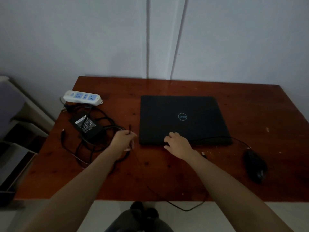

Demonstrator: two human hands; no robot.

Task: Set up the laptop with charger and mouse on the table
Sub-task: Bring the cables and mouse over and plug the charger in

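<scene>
A closed black laptop (182, 119) lies on the reddish wooden table (150, 178). My right hand (177, 143) rests on its near edge with fingers spread over the lid. My left hand (122, 139) grips the charger's thin cable (138, 166) near its plug end, just left of the laptop. That cable runs down off the table's front edge and loops back. The black charger brick (84, 123) sits in a tangle of cable at the left. A black wired mouse (255, 165) lies at the right, its cord running along the laptop's front.
A white power strip (83, 97) with blue sockets sits at the table's far left corner. A small USB plug (203, 154) lies near the laptop's front. A wall stands behind the table, and furniture (15, 131) stands to the left.
</scene>
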